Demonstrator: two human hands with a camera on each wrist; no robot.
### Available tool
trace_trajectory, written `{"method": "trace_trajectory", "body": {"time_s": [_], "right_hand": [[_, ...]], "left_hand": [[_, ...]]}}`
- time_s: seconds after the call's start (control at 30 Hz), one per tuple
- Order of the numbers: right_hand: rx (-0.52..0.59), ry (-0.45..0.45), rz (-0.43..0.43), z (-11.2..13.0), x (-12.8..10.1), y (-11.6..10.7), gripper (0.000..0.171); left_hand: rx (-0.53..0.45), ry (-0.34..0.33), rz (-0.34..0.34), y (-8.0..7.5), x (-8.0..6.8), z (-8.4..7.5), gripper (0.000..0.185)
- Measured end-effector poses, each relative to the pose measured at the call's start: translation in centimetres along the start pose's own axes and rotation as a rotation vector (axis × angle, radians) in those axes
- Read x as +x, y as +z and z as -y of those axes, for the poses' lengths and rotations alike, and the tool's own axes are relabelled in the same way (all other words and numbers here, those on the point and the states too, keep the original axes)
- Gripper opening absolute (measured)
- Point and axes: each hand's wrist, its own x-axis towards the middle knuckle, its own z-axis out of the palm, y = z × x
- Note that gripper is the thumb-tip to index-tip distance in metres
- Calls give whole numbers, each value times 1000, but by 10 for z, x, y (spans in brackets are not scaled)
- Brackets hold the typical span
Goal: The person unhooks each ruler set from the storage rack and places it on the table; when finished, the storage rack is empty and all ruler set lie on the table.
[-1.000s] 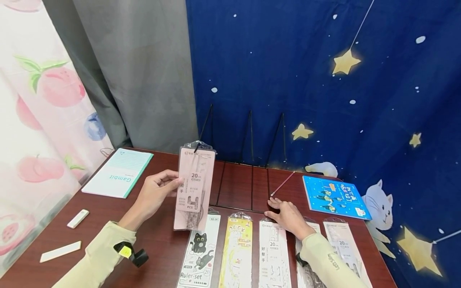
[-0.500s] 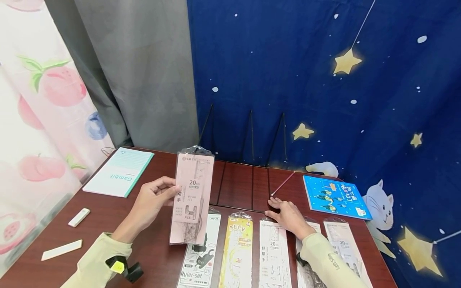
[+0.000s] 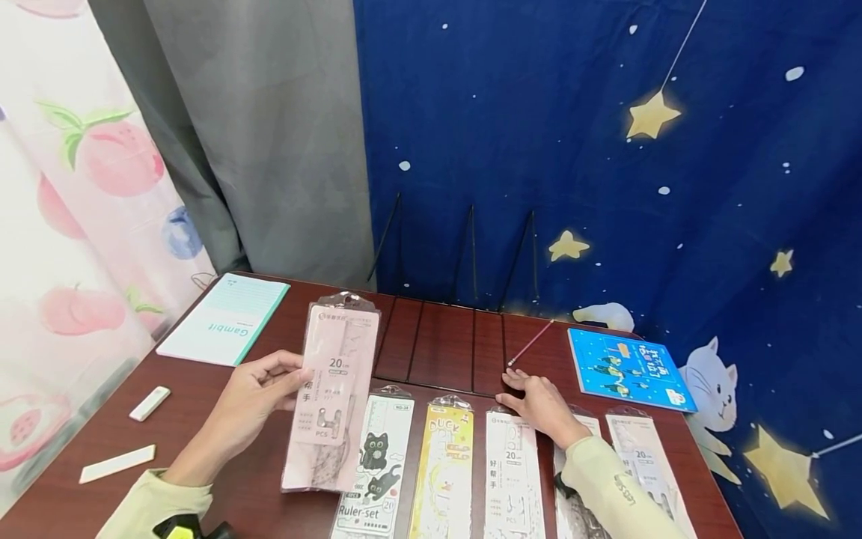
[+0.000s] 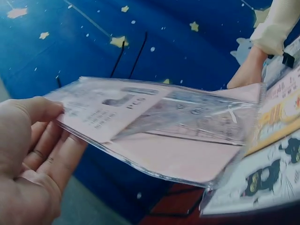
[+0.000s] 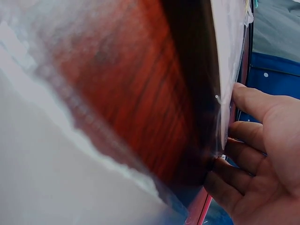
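My left hand [image 3: 245,400] pinches the left edge of a pink ruler-set packet [image 3: 335,408], thumb on its front. The clear packet stands raised at a slant, overlapping the cat-printed ruler-set packet [image 3: 387,457] in the head view. In the left wrist view the pink packet's lower end points away from the hand. My right hand [image 3: 542,408] rests, fingers loosely bent, near the top of a white ruler-set packet [image 3: 512,471] and beside a pencil [image 3: 530,344]. The right wrist view shows its fingertips at a clear packet's edge [image 5: 226,93].
A yellow duck packet [image 3: 443,464] and a far-right ruler packet [image 3: 636,449] complete the row, one more partly under my right sleeve. Behind is a black wire rack [image 3: 474,359] with upright prongs. A notebook [image 3: 222,318], two white blocks [image 3: 150,404] and a blue book [image 3: 629,370] lie around.
My left hand has drawn the pink packet down and to the left, away from the rack's left prong that earlier overlapped its hang hole. My right hand has stayed put.
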Motion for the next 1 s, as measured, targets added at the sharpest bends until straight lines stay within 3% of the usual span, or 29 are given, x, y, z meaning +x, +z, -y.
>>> {"method": "trace_trajectory", "body": {"time_s": [0.23,0.4,0.53,0.63,1.0], "right_hand": [[-13,-2,-2,-1,-1,-2,58],[-12,-1,-4,0,-2,-3,58],[-9,-8,-7,0,-2,-1,57],[-14,-9,-11,-1,-2,0,56],[-32,-11,-16,-2,0,1,56]], "left_hand": [[97,-315,58,-26,-9,39,38],[102,-424,93,-30,-10,69,46],[94,-422,106,-30,-9,81,45],[155,-400,91,-29,-8,85,44],[575,-295,-44,-21,-3,86,22]]}}
